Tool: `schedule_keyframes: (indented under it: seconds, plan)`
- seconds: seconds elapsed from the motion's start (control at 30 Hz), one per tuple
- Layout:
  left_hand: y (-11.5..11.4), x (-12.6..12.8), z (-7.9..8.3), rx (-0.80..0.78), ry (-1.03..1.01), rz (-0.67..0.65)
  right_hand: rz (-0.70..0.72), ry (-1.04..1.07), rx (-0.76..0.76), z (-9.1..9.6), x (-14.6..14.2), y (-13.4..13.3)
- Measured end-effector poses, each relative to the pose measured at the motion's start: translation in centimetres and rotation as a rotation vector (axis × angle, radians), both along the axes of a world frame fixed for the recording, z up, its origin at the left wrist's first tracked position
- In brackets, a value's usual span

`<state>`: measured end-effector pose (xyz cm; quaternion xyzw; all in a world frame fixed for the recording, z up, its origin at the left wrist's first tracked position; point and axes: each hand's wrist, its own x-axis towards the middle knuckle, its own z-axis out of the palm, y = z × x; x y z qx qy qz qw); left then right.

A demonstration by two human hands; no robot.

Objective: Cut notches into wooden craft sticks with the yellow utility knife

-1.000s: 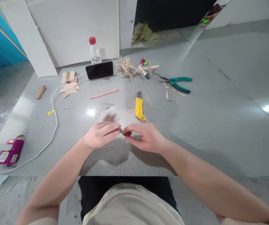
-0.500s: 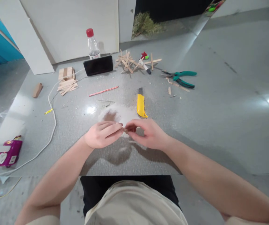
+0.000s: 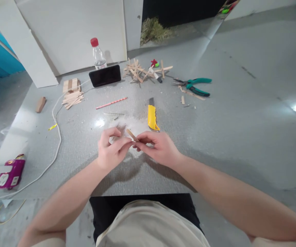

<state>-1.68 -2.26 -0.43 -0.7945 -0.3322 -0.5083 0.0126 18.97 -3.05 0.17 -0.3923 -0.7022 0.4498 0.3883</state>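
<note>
A short wooden craft stick [image 3: 132, 134] points up and left from between my two hands, over a whitish patch on the grey table. My right hand [image 3: 158, 145] pinches its lower part between thumb and fingers. At that same end, the thumb and a fingertip of my left hand [image 3: 113, 147] are pressed together, with the forefinger curled up apart; the fingers hide the stick's lower tip. Just beyond my right hand lies a yellow utility knife [image 3: 152, 116] with its blade pointing away. Farther off are a red-and-white striped pencil [image 3: 112, 103] and a thin metal piece [image 3: 114, 113].
Stacked craft sticks [image 3: 72, 93] lie at the left beside a white cable [image 3: 60, 137]. A phone [image 3: 105, 75] leans before a red-capped bottle [image 3: 99, 56]. Behind are a stick assembly [image 3: 136, 70], a glue tube [image 3: 154, 73] and green-handled pliers [image 3: 198, 85]. A purple box [image 3: 11, 175] is far left.
My left hand has turned and its forefinger has lifted away, so the craft stick now shows between my hands. The view has shifted slightly.
</note>
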Motion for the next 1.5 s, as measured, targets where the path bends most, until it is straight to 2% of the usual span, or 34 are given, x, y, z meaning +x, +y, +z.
schedule_keyframes:
  seconds: [0.2,0.43,0.63,0.93,1.3,1.5]
  plan:
    - [-0.3,0.6,0.2,-0.057,-0.014,-0.032,-0.042,0.045,-0.002,-0.7,-0.8,-0.7]
    - [-0.5,1.2,0.7,-0.116,-0.059,-0.009,-0.141,-0.014,0.085,-0.8,-1.4,-1.2]
    - [-0.6,1.3,0.6,-0.133,-0.048,0.017,-0.201,-0.099,0.149,-1.0,-1.6,-1.5]
    - [-0.9,1.5,0.5,-0.1,-0.014,0.057,-0.243,-0.137,0.164,-1.1,-1.6,-1.7]
    - [-0.7,1.3,0.5,-0.111,0.003,0.036,-0.183,0.006,0.033,-0.8,-1.5,-1.5]
    - [-0.4,1.2,0.3,-0.235,-0.018,0.014,-0.145,0.122,-0.096,-0.9,-1.4,-1.0]
